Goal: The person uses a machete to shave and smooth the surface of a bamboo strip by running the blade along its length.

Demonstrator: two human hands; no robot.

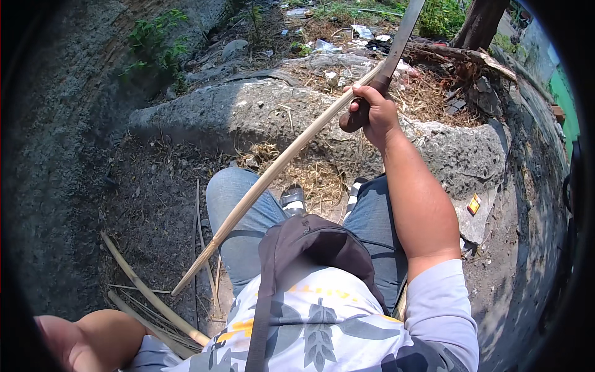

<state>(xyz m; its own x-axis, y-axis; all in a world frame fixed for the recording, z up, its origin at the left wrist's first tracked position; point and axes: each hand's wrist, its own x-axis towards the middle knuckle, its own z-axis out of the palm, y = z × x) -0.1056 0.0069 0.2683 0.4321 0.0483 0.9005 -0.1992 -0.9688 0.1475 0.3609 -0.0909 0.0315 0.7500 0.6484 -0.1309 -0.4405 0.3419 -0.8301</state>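
My right hand [375, 111] is closed round the dark wooden handle of a machete [401, 44], whose blade points up and away. The same hand pinches the upper end of a long peeled wooden stick [273, 172], close beside the base of the blade. From there the stick slants down to the left, across my left knee, and tapers to a point. At the lower left edge is my left hand [61, 340], apart from the stick; its fingers are cut off by the dark rim.
Curved, pale sticks [149, 288] lie on the ground at my left. A rough concrete block [297, 111] crosses in front of my feet, with wood shavings [316, 180] before it. A black bag [316, 245] rests on my lap. A small yellow packet [474, 204] lies at the right.
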